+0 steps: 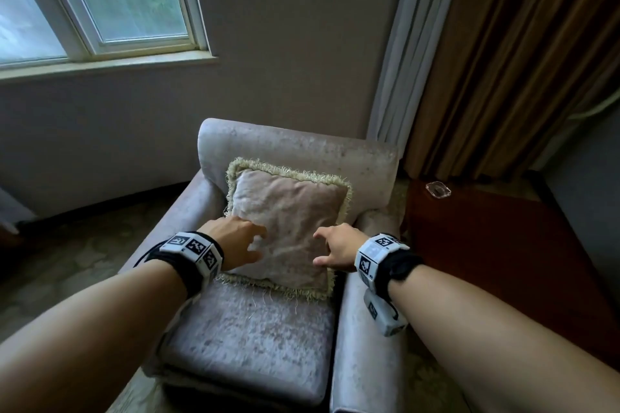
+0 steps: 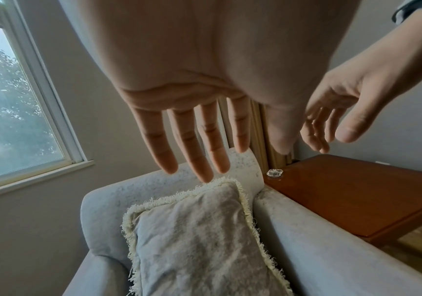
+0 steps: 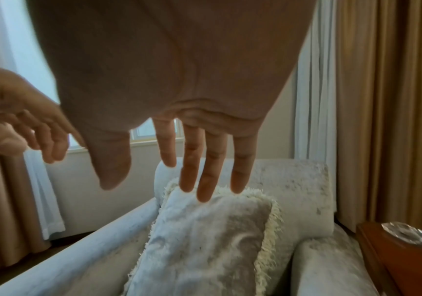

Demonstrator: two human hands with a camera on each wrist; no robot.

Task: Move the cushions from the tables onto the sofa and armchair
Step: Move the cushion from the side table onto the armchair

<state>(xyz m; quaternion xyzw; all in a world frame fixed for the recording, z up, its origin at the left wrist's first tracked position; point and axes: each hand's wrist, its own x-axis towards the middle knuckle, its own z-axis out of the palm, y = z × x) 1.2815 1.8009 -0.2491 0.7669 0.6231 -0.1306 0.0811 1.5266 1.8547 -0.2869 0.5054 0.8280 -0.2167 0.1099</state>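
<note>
From the head view the cushion (image 1: 288, 228) leans against the armchair (image 1: 248, 339) backrest, left hand (image 1: 235, 241) and right hand (image 1: 339, 246) spread over it holding nothing, both wrist views confirming straight fingers (image 2: 192, 152), so settling it squarely seems wise.

Both forearms are bare; no sleeves cover them in the head view. Each wrist carries a black fabric strap (image 1: 188, 265) fitted with a faceted white band of square panels. Each panel bears a black-and-white square fiducial marker. On the left hand (image 1: 235, 241) side, a thin black cable loops out from the strap beside the white band (image 1: 193, 250). On the right hand (image 1: 339, 246) side, the white band (image 1: 377, 253) sits just ahead of the black strap. A white rectangular module (image 1: 384, 317) with one further marker hangs below that strap, with a short black cable at its edge. In the left wrist view, a dark cuff edge (image 2: 407, 12) shows at the right wrist.
</note>
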